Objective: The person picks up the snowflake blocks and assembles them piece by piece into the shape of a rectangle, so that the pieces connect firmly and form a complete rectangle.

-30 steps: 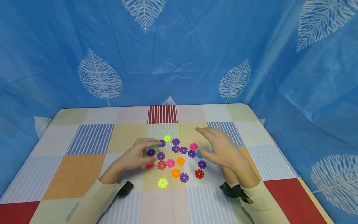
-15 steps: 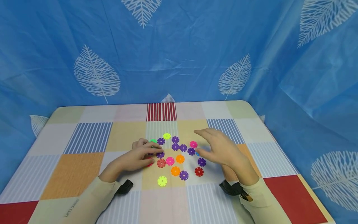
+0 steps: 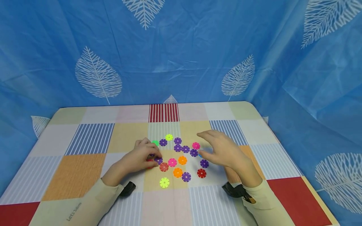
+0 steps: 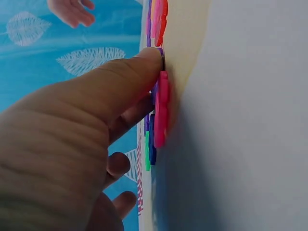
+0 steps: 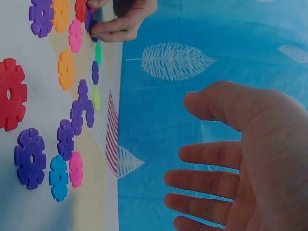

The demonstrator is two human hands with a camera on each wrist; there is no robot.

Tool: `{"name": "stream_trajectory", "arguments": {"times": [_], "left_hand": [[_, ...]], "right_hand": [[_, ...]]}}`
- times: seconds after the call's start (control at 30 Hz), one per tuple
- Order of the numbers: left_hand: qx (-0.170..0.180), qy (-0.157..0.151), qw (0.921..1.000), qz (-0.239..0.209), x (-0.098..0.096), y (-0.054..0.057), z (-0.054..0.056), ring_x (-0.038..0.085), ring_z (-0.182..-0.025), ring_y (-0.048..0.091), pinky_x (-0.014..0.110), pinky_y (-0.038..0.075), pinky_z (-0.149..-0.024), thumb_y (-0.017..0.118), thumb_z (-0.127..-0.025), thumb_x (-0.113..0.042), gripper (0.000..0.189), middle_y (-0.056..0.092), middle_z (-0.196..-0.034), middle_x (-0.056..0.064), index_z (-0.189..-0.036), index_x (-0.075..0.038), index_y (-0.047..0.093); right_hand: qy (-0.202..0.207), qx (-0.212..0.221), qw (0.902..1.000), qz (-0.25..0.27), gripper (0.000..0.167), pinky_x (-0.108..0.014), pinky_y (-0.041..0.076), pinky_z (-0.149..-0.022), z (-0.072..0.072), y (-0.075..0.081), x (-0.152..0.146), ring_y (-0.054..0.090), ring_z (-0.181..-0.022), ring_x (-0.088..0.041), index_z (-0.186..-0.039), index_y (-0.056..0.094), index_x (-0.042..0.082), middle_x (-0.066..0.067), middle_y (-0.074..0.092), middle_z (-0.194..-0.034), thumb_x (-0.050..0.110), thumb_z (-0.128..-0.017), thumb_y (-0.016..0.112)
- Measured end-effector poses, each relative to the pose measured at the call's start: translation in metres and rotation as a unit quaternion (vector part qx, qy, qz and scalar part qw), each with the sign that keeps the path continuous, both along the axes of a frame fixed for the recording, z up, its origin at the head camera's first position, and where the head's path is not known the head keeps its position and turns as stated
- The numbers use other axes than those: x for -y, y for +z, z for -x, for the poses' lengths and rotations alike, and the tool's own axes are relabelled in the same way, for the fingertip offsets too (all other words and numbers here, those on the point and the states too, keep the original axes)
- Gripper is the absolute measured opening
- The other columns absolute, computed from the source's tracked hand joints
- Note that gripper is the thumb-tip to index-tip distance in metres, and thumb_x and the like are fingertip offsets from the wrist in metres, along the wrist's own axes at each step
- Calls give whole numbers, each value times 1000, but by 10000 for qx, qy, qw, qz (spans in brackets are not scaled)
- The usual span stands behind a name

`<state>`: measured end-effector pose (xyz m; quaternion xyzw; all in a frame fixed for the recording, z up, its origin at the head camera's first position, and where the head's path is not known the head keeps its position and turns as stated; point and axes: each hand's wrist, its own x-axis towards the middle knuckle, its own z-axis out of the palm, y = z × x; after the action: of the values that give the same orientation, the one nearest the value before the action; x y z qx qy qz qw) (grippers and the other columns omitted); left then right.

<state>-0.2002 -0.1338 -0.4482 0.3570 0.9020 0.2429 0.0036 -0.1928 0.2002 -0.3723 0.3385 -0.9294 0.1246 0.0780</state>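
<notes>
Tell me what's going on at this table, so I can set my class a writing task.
A person has both bare hands over a patchwork tablecloth scattered with colourful flower-shaped discs. The left hand pinches a purple disc on the left side of the spread, with a pink disc close to the thumb. The right hand holds nothing; it hovers with fingers extended on the other side, partly hiding a blue disc in the head view.
</notes>
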Motion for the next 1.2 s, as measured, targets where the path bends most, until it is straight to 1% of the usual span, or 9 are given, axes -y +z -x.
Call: {"name": "stream_trajectory", "arguments": {"times": [0.2,0.4,0.53,0.67,0.73,0.8,0.9,1.0,1.2], "left_hand": [[152,114,9998,37,-1,2,-2,11,-90,40,41,29,-83,83,-79,-30,32,63,-97,-14,-107,-19,73],[143,162,9998,-52,0,0,-1,13,-85,37,36,28,-75,84,-77,-32,26,55,-88,-14,-99,-21,75],[61,124,9997,-185,1,-3,-1,12,-83,38,35,29,-74,85,-75,-31,24,56,-86,-16,-94,-23,73],[311,176,9985,-410,2,-1,-1,12,-80,44,30,37,-72,85,-77,-27,21,57,-83,-16,-92,-24,71],[517,243,9964,-629,2,2,-2,13,-79,47,29,42,-70,84,-78,-25,18,57,-82,-16,-90,-25,71],[612,280,9937,-896,3,6,-4,14,-80,50,29,46,-70,83,-79,-21,16,58,-83,-17,-89,-26,71],[534,209,9888,-1376,3,13,-5,18,-82,53,35,48,-71,84,-78,-15,17,61,-83,-18,-86,-25,72],[298,63,9840,-1757,2,20,-7,16,-87,54,38,48,-76,84,-77,-9,19,63,-85,-20,-85,-22,73],[-175,-172,9755,-2188,-6,32,-14,8,-91,55,31,50,-78,83,-76,-5,21,64,-89,-18,-88,-21,75]], "right_hand": [[-36,50,9999,-126,54,-48,42,-102,0,-3,1,54,-121,-29,-129,62,8,-8,60,-129,40,-86,68],[-25,-10,9998,-218,51,-48,41,-103,0,-4,2,53,-122,-29,-126,64,9,-9,60,-129,40,-86,68],[-17,-16,9997,-242,50,-48,42,-102,0,-5,2,53,-122,-29,-125,65,9,-9,60,-129,40,-86,68],[5,29,9997,-246,49,-48,42,-102,-1,-5,2,53,-121,-29,-124,66,9,-9,61,-128,39,-86,68],[38,62,9997,-245,48,-47,42,-102,0,-6,2,53,-121,-28,-124,66,9,-9,61,-128,38,-86,69],[70,106,9996,-243,47,-46,43,-102,1,-8,2,53,-122,-28,-124,66,9,-8,60,-129,37,-86,70],[142,211,9994,-234,46,-46,43,-101,3,-12,4,53,-122,-27,-124,66,10,-8,59,-130,36,-86,71],[177,346,9990,-209,45,-44,44,-101,5,-17,7,54,-120,-25,-123,66,10,-6,59,-129,35,-86,72],[322,474,9982,-191,43,-40,46,-99,4,-32,16,57,-112,-21,-122,66,11,-2,61,-121,32,-85,73]]}}
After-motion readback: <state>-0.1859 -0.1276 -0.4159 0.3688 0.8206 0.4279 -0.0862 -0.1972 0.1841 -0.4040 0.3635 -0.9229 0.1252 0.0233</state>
